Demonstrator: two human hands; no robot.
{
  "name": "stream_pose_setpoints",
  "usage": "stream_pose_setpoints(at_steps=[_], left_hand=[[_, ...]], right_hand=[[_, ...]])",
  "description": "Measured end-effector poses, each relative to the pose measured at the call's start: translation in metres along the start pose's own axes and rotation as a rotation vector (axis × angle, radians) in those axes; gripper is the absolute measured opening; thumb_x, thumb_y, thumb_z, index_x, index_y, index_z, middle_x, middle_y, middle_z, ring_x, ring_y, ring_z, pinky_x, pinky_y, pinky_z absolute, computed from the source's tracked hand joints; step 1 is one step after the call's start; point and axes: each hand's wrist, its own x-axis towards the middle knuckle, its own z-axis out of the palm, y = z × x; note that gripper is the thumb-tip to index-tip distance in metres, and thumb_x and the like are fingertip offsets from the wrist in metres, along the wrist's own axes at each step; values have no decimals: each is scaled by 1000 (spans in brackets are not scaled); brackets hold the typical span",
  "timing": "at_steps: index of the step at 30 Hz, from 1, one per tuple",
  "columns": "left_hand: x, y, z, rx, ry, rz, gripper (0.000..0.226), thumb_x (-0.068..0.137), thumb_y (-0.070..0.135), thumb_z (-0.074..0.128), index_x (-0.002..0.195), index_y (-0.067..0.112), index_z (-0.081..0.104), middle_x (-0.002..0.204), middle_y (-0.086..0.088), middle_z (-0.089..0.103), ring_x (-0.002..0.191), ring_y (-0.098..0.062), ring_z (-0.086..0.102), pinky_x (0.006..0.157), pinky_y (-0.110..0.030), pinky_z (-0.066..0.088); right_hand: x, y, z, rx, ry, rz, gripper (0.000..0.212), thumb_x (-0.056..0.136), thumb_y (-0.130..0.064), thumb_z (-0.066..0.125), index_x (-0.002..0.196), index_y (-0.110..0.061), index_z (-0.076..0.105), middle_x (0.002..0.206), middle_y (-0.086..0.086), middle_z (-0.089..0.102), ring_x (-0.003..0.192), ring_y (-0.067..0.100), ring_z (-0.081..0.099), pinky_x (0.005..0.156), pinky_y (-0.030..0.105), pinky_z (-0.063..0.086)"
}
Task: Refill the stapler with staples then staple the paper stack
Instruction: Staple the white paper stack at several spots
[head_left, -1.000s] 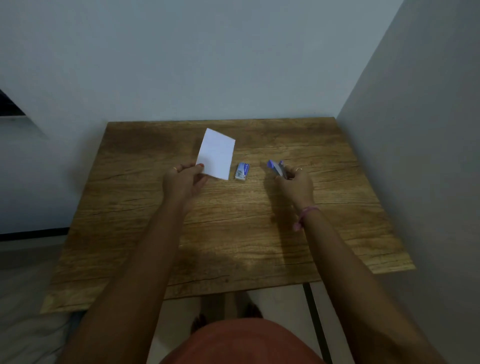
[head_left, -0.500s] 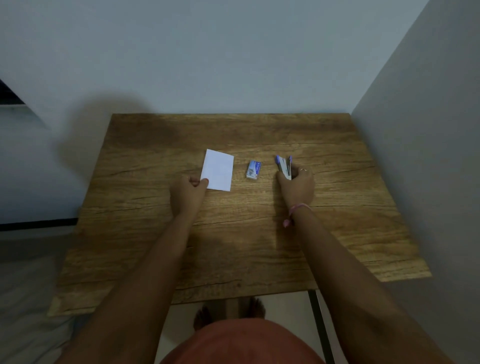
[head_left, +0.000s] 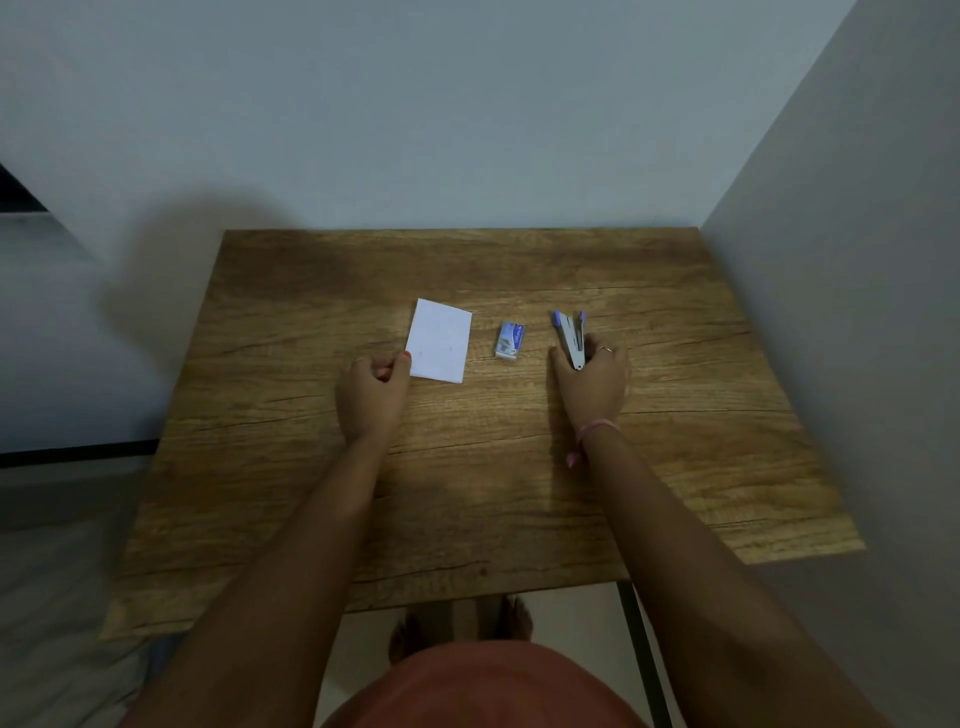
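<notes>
A small white paper stack (head_left: 440, 340) lies flat on the wooden table (head_left: 467, 467). My left hand (head_left: 373, 391) is curled at its near left corner, thumb touching the edge. A small blue staple box (head_left: 510, 340) lies just right of the paper. Further right, a grey stapler with blue tips (head_left: 571, 336) rests on the table, its jaws spread in a V. My right hand (head_left: 592, 387) grips the stapler's near end.
The table stands in a corner, with a wall behind it and another close on the right. A black table leg (head_left: 641, 654) shows under the near right edge. My feet are on the floor below the front edge.
The paper stack, held up and tilted a second ago, has been lowered flat onto the table. The stapler has come down to rest on the table too.
</notes>
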Motion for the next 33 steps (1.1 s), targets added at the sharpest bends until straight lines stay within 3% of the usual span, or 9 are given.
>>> stream_pose_setpoints(at_steps=[9, 12, 15, 19, 23, 30, 33], left_hand=[[-6, -3, -1, -57, -5, 11, 22, 88, 30, 65, 102, 13, 68, 103, -7, 68, 93, -20, 64, 80, -43, 59], [-8, -5, 0, -35, 2, 26, 23, 89, 29, 65, 105, 13, 68, 105, -6, 69, 89, -14, 62, 71, -29, 56], [-10, -7, 1, 0, 7, 28, 26, 89, 27, 66, 108, 10, 67, 106, -6, 69, 85, -10, 58, 59, -14, 39], [-11, -8, 2, 26, -6, 36, 26, 89, 24, 66, 110, 9, 66, 110, -8, 67, 87, -11, 58, 66, -17, 43], [-12, -8, 3, 40, -14, 53, 25, 88, 22, 66, 110, 9, 66, 113, -9, 65, 89, -12, 59, 74, -23, 47], [-19, -10, 4, -1, 27, 41, 32, 87, 25, 67, 115, 9, 61, 114, -8, 61, 87, -11, 57, 70, -22, 46], [-24, -13, 2, -25, 28, 89, 33, 90, 26, 64, 118, 10, 59, 112, -3, 55, 86, -10, 55, 65, -14, 41]], right_hand=[[-9, 6, -3, 73, -32, 7, 60, 79, -41, 69, 130, -13, 53, 121, 8, 50, 115, 25, 51, 101, 40, 36], [-12, 7, -6, 83, -31, -3, 57, 80, -37, 69, 128, -10, 54, 120, 10, 51, 114, 27, 51, 101, 40, 39], [-14, 8, -8, 66, -40, -22, 49, 84, -29, 67, 126, -7, 55, 122, 12, 50, 115, 28, 51, 103, 41, 39], [-19, 11, -12, 76, -43, -55, 36, 90, -18, 60, 123, -5, 58, 122, 16, 52, 113, 29, 52, 101, 37, 39], [-23, 12, -14, 83, -49, -67, 35, 90, -18, 59, 124, -7, 58, 120, 15, 53, 112, 28, 52, 101, 38, 39], [-25, 12, -17, 126, -83, -31, 42, 87, -19, 64, 127, -9, 56, 122, 12, 50, 113, 27, 53, 101, 41, 43], [-26, 14, -17, 136, -84, -30, 45, 87, -19, 65, 130, -9, 54, 124, 11, 49, 115, 26, 52, 102, 40, 43]])
